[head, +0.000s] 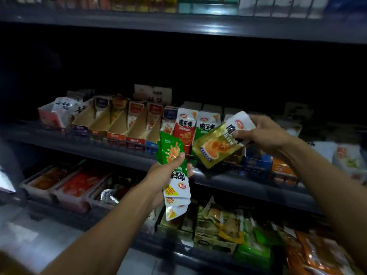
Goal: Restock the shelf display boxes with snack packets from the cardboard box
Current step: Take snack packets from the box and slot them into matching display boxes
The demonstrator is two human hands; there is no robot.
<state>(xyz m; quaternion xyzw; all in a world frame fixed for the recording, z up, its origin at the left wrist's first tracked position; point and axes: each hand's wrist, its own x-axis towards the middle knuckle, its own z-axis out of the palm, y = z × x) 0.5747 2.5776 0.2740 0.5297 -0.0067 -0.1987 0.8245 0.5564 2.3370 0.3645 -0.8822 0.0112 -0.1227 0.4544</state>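
Mid-restock: our left hand (168, 173) grips a fan of green packets (172, 155), our right hand (264, 133) pinches a yellow packet (214, 147) near the red and green boxes (195, 128). Left display boxes (111, 124) look near-empty. Cardboard box not visible.

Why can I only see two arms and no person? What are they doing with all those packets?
The camera sits on the person's head and looks forward and down, so you only see their arms and hands. They are standing at a shop shelf. The left hand grips a bunch of green and white snack packets, held upside down. The right hand pinches one yellow and white packet up by the shelf. On that shelf stand small cardboard display boxes; some look nearly empty, and a red one and a green one have packets in them. More snacks lie on the shelves below.
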